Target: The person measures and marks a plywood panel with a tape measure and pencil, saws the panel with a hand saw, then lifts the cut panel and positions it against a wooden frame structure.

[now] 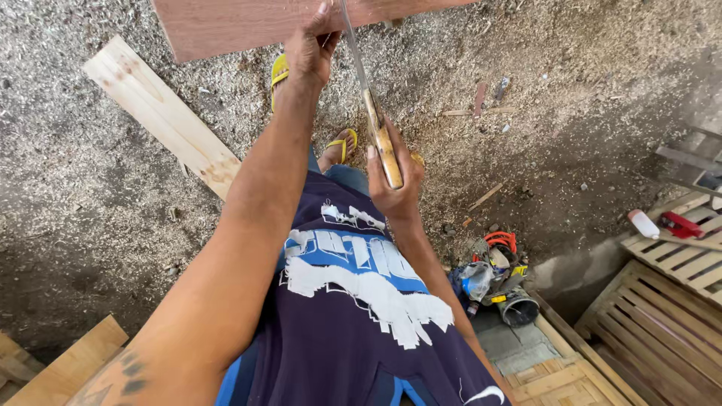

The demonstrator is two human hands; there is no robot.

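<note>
Lying at the left on the sawdust-covered ground (90,225), a pale plank (158,113) rests flat and diagonal, apart from the work. Below it, at the bottom-left corner, the ends of other light boards (68,368) show.

Further right, the left hand (310,49) reaches forward at full arm's length and presses down on the near edge of a reddish-brown board (248,22) that runs across the top of the view. Its fingers are curled over the edge, closed against the wood, apparently to steady the board while it is cut. Beneath the hand, two feet in yellow sandals (342,146) stand on the shavings, one partly hidden by the arm.

Just to the right, the right hand (395,180) is wrapped tight around the wooden handle of a handsaw (376,120), thumb on the near side. The blade slopes up and away from the handle to meet the board's edge beside the left hand, so the saw sits in line with the forearm for pushing.

To the right of the body, a heap of tools and containers (492,278) lies on the ground, with an orange item on top. At the far right stand slatted wooden pallets (669,316); a white bottle (645,224) and a red tool (683,224) rest on them.
</note>
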